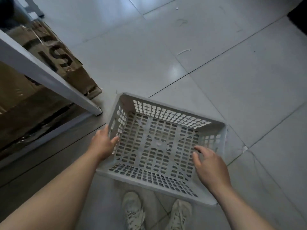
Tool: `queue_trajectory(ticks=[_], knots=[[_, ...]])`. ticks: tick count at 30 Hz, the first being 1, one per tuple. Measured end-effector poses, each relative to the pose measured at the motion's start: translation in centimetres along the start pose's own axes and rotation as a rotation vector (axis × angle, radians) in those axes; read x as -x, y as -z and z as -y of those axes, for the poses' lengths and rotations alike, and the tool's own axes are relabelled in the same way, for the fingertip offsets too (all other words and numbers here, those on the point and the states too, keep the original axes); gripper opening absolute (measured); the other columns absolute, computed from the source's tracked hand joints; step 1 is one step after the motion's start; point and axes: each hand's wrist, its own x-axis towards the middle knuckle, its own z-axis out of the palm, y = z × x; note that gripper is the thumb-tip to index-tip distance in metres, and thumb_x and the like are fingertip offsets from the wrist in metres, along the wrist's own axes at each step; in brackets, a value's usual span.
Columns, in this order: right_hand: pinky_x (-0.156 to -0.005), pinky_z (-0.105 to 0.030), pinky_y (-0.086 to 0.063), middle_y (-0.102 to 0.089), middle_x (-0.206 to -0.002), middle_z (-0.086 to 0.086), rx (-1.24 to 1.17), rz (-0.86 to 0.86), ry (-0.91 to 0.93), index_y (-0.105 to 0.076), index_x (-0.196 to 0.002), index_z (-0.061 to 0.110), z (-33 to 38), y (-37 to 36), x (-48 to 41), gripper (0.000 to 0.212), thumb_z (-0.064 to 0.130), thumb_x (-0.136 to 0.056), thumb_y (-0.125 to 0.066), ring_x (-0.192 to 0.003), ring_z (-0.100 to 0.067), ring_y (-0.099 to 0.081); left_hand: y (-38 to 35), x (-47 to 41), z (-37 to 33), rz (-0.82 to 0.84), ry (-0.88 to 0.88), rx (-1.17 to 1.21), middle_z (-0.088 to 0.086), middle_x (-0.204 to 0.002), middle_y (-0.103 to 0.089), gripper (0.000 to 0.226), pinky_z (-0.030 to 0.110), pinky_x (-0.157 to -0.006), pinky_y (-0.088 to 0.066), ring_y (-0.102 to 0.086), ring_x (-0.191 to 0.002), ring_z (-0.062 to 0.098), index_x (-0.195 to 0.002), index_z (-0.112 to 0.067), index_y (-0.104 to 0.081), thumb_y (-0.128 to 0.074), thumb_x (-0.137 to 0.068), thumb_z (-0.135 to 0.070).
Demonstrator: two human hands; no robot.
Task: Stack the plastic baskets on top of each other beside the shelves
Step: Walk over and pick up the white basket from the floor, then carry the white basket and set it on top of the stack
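Note:
A grey perforated plastic basket (166, 112) sits upright on the tiled floor, just right of the shelf's corner post. It is empty inside. My left hand (103, 143) holds its left rim, thumb inside the wall and fingers outside. My right hand (210, 165) hovers over the basket's right side with fingers spread, holding nothing. Only this one basket is in view.
A grey metal shelf post (49, 78) slants down at the left, its foot close to the basket's far left corner. Printed cardboard boxes (54, 55) fill the shelf's bottom level. My two shoes (132, 211) stand just in front of the basket. Pale floor tiles (199, 47) spread beyond.

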Motion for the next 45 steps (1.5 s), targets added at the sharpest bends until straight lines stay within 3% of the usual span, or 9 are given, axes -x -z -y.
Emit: queue_trajectory(ticks=[7, 14, 18, 21, 25, 30, 36, 41, 45], knots=[[-0.100, -0.036, -0.037, -0.052, -0.136, -0.008, -0.005, -0.110, -0.149, -0.050, -0.133, 0.012, -7.0, -3.4, -3.3, 0.043, 0.030, -0.093, -0.051, -0.124, -0.026, -0.047, -3.3, -5.5, 0.7, -0.155, -0.019, -0.057, 0.018, -0.153, -0.016, 0.079, 0.051, -0.112, -0.027, -0.026, -0.137, 0.039, -0.150, -0.015, -0.006, -0.054, -0.091, -0.037], [-0.108, -0.040, -0.031, -0.029, -0.152, -0.015, -0.128, -0.162, -0.390, -0.023, -0.145, 0.006, -11.3, -5.8, -4.4, 0.069, 0.027, -0.090, -0.059, -0.137, -0.030, -0.031, -3.9, -7.6, 0.2, -0.208, 0.042, 0.070, 0.024, -0.130, -0.051, 0.045, 0.047, -0.081, -0.039, -0.051, -0.114, 0.044, -0.134, -0.014, -0.032, -0.050, -0.095, -0.029], [-0.090, -0.037, -0.042, -0.052, -0.135, -0.014, -0.371, -0.134, -0.485, -0.026, -0.142, 0.016, -12.6, -7.2, -4.4, 0.061, 0.027, -0.091, -0.057, -0.118, -0.034, -0.053, -4.0, -8.6, 1.1, -0.239, 0.058, 0.134, 0.019, -0.113, -0.060, 0.030, 0.044, -0.073, -0.043, -0.058, -0.100, 0.040, -0.118, -0.013, -0.046, -0.048, -0.095, -0.033], [-0.075, -0.042, -0.054, -0.066, -0.110, -0.012, -0.536, -0.140, -0.561, -0.045, -0.117, 0.023, -13.6, -8.0, -5.0, 0.034, 0.037, -0.088, -0.058, -0.086, -0.030, -0.066, -3.9, -9.0, 1.7, -0.213, 0.056, 0.237, 0.012, -0.106, -0.063, 0.024, 0.045, -0.071, -0.048, -0.062, -0.091, 0.031, -0.115, -0.020, -0.050, -0.046, -0.096, -0.033], [-0.061, -0.034, -0.044, -0.062, -0.080, -0.014, -0.778, -0.186, -0.633, -0.054, -0.086, 0.017, -13.8, -8.2, -6.1, 0.017, 0.033, -0.090, -0.059, -0.058, -0.020, -0.054, -4.0, -9.1, 2.0, -0.181, 0.024, 0.343, 0.007, -0.105, -0.062, 0.024, 0.043, -0.073, -0.047, -0.059, -0.090, 0.026, -0.120, -0.019, -0.051, -0.044, -0.097, -0.027], [-0.056, -0.033, -0.040, -0.053, -0.073, -0.007, -0.870, -0.215, -0.681, -0.054, -0.089, 0.013, -13.9, -8.3, -6.4, 0.019, 0.030, -0.090, -0.061, -0.056, -0.020, -0.045, -3.9, -9.0, 2.1, -0.176, 0.028, 0.372, 0.008, -0.102, -0.062, 0.019, 0.041, -0.071, -0.045, -0.057, -0.083, 0.025, -0.112, -0.017, -0.053, -0.042, -0.099, -0.024], [-0.055, -0.033, -0.040, -0.053, -0.072, -0.005, -0.866, -0.224, -0.695, -0.056, -0.111, 0.004, -13.6, -6.4, -5.0, 0.038, 0.034, -0.088, -0.062, -0.057, -0.020, -0.046, -2.5, -6.4, 2.2, -0.206, 0.036, 0.377, 0.010, -0.102, -0.063, 0.020, 0.041, -0.071, -0.045, -0.057, -0.080, 0.026, -0.112, -0.015, -0.054, -0.043, -0.098, -0.023], [-0.051, -0.032, -0.038, -0.051, -0.067, -0.005, -0.870, -0.218, -0.638, -0.058, -0.094, 0.007, -12.0, -1.3, -3.4, 0.023, 0.030, -0.089, -0.061, -0.053, -0.019, -0.043, 0.9, -2.4, 0.7, -0.208, 0.030, 0.394, 0.006, -0.097, -0.062, 0.018, 0.043, -0.069, -0.047, -0.058, -0.082, 0.027, -0.111, -0.019, -0.054, -0.044, -0.097, -0.025], [-0.052, -0.032, -0.037, -0.051, -0.065, -0.007, -0.888, -0.216, -0.590, -0.059, -0.090, 0.005, -10.4, 4.7, -1.8, 0.021, 0.026, -0.089, -0.061, -0.053, -0.020, -0.044, 5.1, 1.6, -1.5, -0.256, 0.001, 0.427, 0.012, -0.094, -0.064, 0.015, 0.037, -0.065, -0.046, -0.057, -0.068, 0.023, -0.099, -0.013, -0.058, -0.047, -0.096, -0.024]])
